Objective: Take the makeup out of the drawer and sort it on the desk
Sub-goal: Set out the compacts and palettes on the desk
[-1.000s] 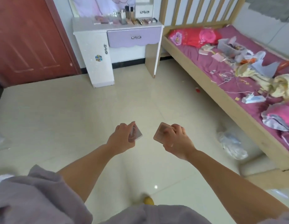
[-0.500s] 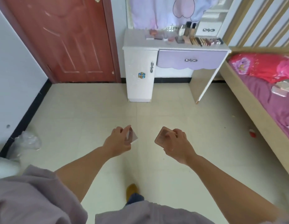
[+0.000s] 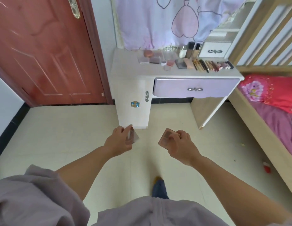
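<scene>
My left hand (image 3: 120, 141) grips a small clear-lidded makeup case (image 3: 133, 137) by its edges. My right hand (image 3: 178, 144) holds a flat pinkish-brown compact (image 3: 166, 138), lid facing up. Both hands hover over the floor in front of the white desk (image 3: 125, 69). On the desk top lie several makeup items: a row of lipsticks and pencils (image 3: 212, 65), dark and pink palettes (image 3: 182, 63), bottles (image 3: 190, 49) and a pink puff (image 3: 148, 53). The purple drawer (image 3: 195, 89) under the top is pushed in.
A red-brown door (image 3: 44, 51) stands left of the desk. A wooden-framed bed (image 3: 259, 118) with a purple sheet and red pillow (image 3: 272, 90) runs along the right. A small white drawer box (image 3: 214, 50) sits at the desk's back right. A red scrap (image 3: 266, 167) lies on the floor.
The desk has come closer and more central in view as I walk toward it. Both hands keep the same grip on their cases.
</scene>
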Available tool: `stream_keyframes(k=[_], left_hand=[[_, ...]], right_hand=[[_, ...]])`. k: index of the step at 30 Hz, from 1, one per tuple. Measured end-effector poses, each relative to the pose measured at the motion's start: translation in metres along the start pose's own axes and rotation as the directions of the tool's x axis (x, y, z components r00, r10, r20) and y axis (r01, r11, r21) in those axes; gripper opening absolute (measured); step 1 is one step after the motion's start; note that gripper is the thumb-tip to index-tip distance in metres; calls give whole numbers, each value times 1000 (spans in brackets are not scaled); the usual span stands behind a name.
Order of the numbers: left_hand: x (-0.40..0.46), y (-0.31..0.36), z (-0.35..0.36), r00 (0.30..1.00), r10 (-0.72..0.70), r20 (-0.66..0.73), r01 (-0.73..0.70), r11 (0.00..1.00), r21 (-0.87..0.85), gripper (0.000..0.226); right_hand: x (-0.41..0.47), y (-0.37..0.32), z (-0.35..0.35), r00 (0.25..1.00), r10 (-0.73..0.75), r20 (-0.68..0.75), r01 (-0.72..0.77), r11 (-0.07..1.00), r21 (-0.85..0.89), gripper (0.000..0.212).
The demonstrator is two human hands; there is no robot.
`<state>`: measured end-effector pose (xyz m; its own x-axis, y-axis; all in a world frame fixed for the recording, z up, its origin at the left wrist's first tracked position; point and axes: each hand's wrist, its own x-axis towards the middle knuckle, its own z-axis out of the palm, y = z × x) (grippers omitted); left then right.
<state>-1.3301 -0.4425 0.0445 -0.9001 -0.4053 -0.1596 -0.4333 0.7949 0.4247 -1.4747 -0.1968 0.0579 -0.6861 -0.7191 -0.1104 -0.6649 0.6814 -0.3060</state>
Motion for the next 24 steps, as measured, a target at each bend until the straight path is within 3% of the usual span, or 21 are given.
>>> stream_keyframes(k=[7, 15, 19, 24], left_hand=[[148, 5, -38, 992, -113, -65, 107, 991, -79, 80], [298, -52, -79, 992, -121, -39, 120, 992, -35, 81], [407, -82, -113, 999, -43, -28, 43, 999, 6, 82], [503, -102, -140, 990, 87, 108, -98, 990, 100, 80]], right_hand=[[184, 42, -58, 992, -86, 94, 91, 994, -57, 59], [375, 29, -54, 971, -216, 103, 216, 976, 6, 63], [474, 23, -51, 988, -136, 71, 132, 990, 51, 66], [559, 13, -53, 993, -17, 117, 14, 1000, 28, 59]])
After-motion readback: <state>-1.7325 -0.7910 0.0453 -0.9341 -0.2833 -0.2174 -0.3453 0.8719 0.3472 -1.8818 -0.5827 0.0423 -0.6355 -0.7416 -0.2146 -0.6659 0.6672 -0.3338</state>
